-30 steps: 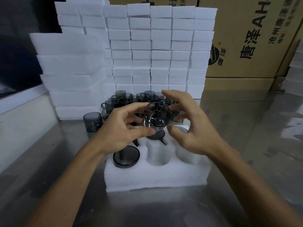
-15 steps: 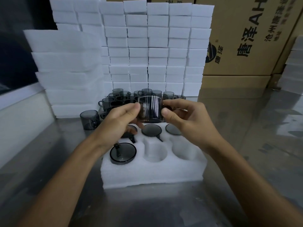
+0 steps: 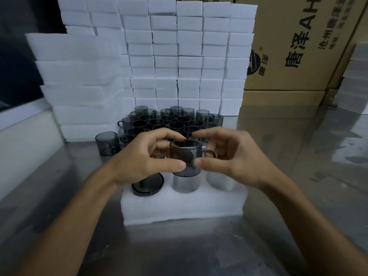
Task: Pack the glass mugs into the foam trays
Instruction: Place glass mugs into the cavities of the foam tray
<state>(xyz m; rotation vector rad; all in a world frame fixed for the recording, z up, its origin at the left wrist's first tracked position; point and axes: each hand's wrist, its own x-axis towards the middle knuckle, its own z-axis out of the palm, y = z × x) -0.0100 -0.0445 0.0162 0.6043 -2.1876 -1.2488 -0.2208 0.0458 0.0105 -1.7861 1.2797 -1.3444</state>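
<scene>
Both hands, left hand [image 3: 143, 162] at 9 o'clock and right hand [image 3: 229, 158] at 3, pinch one dark mug [image 3: 184, 154], seemingly just above the foam tray [image 3: 183, 206].

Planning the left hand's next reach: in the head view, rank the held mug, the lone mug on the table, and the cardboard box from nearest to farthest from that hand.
1. Held mug: pinched by the left hand, over the foam tray.
2. Lone mug: on the table, left of the hand and behind it.
3. Cardboard box: far back on the right, behind the foam stacks.
</scene>
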